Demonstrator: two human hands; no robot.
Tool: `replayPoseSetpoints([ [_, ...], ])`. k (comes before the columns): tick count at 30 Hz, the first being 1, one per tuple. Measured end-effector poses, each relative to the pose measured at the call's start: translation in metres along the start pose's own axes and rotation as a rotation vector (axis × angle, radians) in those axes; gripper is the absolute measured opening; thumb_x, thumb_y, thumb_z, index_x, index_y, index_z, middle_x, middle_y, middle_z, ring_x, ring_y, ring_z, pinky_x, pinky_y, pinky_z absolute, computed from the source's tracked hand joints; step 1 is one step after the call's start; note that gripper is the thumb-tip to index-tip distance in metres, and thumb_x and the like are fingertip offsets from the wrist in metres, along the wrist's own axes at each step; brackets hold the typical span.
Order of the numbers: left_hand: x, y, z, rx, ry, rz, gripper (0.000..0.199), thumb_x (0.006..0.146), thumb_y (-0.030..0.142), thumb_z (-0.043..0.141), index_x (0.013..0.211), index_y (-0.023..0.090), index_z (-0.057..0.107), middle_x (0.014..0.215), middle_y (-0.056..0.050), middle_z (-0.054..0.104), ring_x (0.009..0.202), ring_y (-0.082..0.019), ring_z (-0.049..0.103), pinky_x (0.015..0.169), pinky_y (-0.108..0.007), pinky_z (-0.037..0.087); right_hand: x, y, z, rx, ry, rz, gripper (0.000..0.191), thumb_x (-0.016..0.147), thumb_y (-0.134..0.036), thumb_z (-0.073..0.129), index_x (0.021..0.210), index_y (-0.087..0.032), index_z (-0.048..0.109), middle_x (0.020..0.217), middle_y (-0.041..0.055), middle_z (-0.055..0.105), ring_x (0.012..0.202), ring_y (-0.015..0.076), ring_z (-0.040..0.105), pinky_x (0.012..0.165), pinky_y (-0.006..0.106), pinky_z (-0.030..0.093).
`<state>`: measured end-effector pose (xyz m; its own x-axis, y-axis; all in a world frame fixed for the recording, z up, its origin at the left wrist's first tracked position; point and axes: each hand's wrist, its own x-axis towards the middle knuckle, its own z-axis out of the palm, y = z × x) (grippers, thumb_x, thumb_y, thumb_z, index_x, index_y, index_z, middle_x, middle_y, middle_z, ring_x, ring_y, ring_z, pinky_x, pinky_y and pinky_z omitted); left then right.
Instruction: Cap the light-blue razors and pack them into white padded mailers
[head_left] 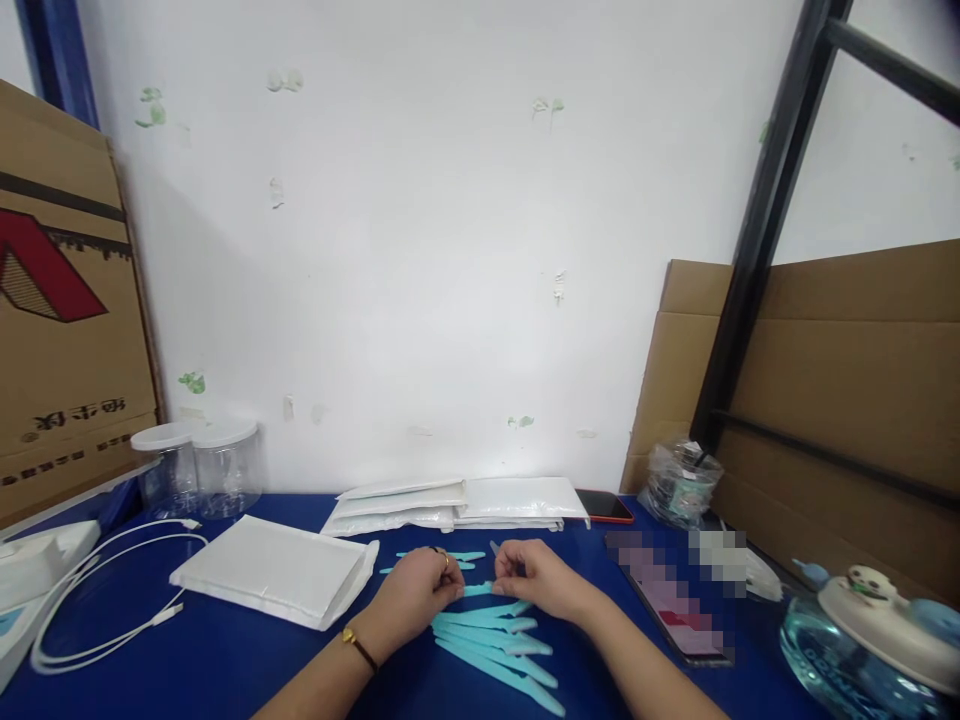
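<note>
Several turquoise plastic sticks (pixel 499 640) with paler tips lie fanned out on the blue table in front of me. Another turquoise stick (pixel 478 590) spans the gap between my hands, pinched at its left end by my left hand (pixel 424 588) and at its right end by my right hand (pixel 536 577). The fingers of both hands are closed on it. Beyond my left hand, a few more turquoise sticks (pixel 469 556) lie flat. My left wrist bears a bracelet with a gold piece.
A white padded envelope (pixel 274 568) lies left, beside a coiled white cable (pixel 112 655). More white packets (pixel 517 500) rest against the wall. Right are a phone (pixel 675 610), a plastic-wrapped cup (pixel 681 485) and a clear blue bottle (pixel 847 650). Lidded jars (pixel 229 475) stand back left.
</note>
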<state>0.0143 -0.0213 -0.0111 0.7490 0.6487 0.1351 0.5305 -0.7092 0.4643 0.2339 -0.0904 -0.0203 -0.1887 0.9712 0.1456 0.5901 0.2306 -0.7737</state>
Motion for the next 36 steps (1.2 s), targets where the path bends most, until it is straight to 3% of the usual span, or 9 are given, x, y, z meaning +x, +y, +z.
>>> replayPoseSetpoints([
  [4, 0.002, -0.013, -0.011, 0.135, 0.081, -0.033, 0.016, 0.079, 0.026, 0.051, 0.078, 0.022, 0.067, 0.084, -0.002, 0.066, 0.084, -0.019, 0.055, 0.071, -0.028, 0.034, 0.004, 0.008, -0.009, -0.034, 0.135, 0.019, 0.012, 0.075, -0.028, 0.065, 0.073, -0.017, 0.060, 0.064, -0.0032, 0.055, 0.058, 0.0106, 0.047, 0.054, 0.021, 0.035],
  [7, 0.001, -0.020, -0.016, 0.179, 0.106, -0.091, 0.017, 0.079, 0.028, 0.051, 0.086, 0.024, 0.067, 0.087, -0.002, 0.066, 0.091, -0.021, 0.053, 0.075, -0.029, 0.034, 0.001, 0.014, -0.020, -0.152, 0.189, 0.005, 0.008, 0.074, -0.024, 0.066, 0.075, -0.018, 0.062, 0.074, -0.0007, 0.058, 0.063, 0.0117, 0.049, 0.058, 0.022, 0.038],
  [10, 0.000, -0.018, -0.015, 0.133, 0.112, -0.102, 0.020, 0.077, 0.030, 0.054, 0.093, 0.024, 0.065, 0.090, -0.002, 0.064, 0.091, -0.020, 0.054, 0.075, -0.029, 0.034, -0.008, 0.012, -0.028, -0.198, 0.068, -0.019, 0.008, 0.072, -0.024, 0.067, 0.079, -0.019, 0.066, 0.084, 0.0005, 0.056, 0.068, 0.0119, 0.050, 0.061, 0.022, 0.040],
  [13, -0.003, -0.009, -0.012, 0.070, 0.085, -0.045, 0.018, 0.078, 0.033, 0.054, 0.086, 0.023, 0.066, 0.089, -0.002, 0.063, 0.089, -0.019, 0.054, 0.075, -0.027, 0.035, -0.016, 0.006, -0.029, -0.215, -0.086, -0.004, 0.014, 0.066, -0.025, 0.073, 0.077, -0.019, 0.068, 0.081, -0.0008, 0.054, 0.067, 0.0110, 0.049, 0.057, 0.020, 0.038],
  [15, -0.005, -0.002, -0.010, 0.031, 0.064, 0.009, 0.019, 0.079, 0.036, 0.053, 0.083, 0.023, 0.066, 0.089, -0.002, 0.063, 0.089, -0.019, 0.053, 0.075, -0.027, 0.035, -0.017, 0.003, -0.025, -0.230, -0.109, -0.002, 0.015, 0.063, -0.023, 0.075, 0.074, -0.018, 0.067, 0.081, -0.0015, 0.054, 0.066, 0.0102, 0.048, 0.056, 0.019, 0.037],
  [23, -0.006, 0.005, -0.004, 0.063, -0.043, 0.064, 0.019, 0.081, 0.037, 0.053, 0.074, 0.024, 0.066, 0.074, 0.002, 0.065, 0.071, -0.015, 0.056, 0.071, -0.028, 0.032, -0.008, 0.002, -0.004, -0.069, -0.003, 0.013, 0.009, 0.075, -0.026, 0.066, 0.077, -0.018, 0.063, 0.061, -0.0043, 0.054, 0.056, 0.0096, 0.047, 0.050, 0.019, 0.034],
  [28, -0.004, -0.004, -0.015, 0.230, 0.068, 0.102, 0.015, 0.082, 0.027, 0.052, 0.075, 0.022, 0.064, 0.082, 0.000, 0.065, 0.082, -0.018, 0.056, 0.074, -0.030, 0.031, -0.004, 0.009, -0.010, -0.047, 0.066, 0.040, 0.010, 0.075, -0.026, 0.065, 0.076, -0.017, 0.062, 0.063, -0.0026, 0.057, 0.059, 0.0111, 0.051, 0.053, 0.020, 0.038],
  [33, -0.004, -0.015, -0.026, 0.232, 0.149, 0.003, 0.015, 0.082, 0.028, 0.051, 0.085, 0.024, 0.065, 0.090, -0.001, 0.065, 0.088, -0.019, 0.056, 0.077, -0.029, 0.034, -0.003, 0.017, -0.022, -0.214, 0.230, 0.091, 0.010, 0.073, -0.021, 0.066, 0.081, -0.017, 0.063, 0.072, -0.0004, 0.060, 0.060, 0.0113, 0.050, 0.057, 0.022, 0.038],
  [36, -0.006, -0.012, -0.024, 0.132, 0.116, 0.010, 0.015, 0.079, 0.032, 0.056, 0.087, 0.025, 0.065, 0.090, 0.000, 0.064, 0.086, -0.017, 0.056, 0.074, -0.026, 0.036, -0.009, 0.012, -0.027, -0.267, 0.161, 0.031, 0.007, 0.076, -0.024, 0.063, 0.076, -0.018, 0.065, 0.078, 0.0005, 0.060, 0.065, 0.0116, 0.050, 0.059, 0.022, 0.038],
])
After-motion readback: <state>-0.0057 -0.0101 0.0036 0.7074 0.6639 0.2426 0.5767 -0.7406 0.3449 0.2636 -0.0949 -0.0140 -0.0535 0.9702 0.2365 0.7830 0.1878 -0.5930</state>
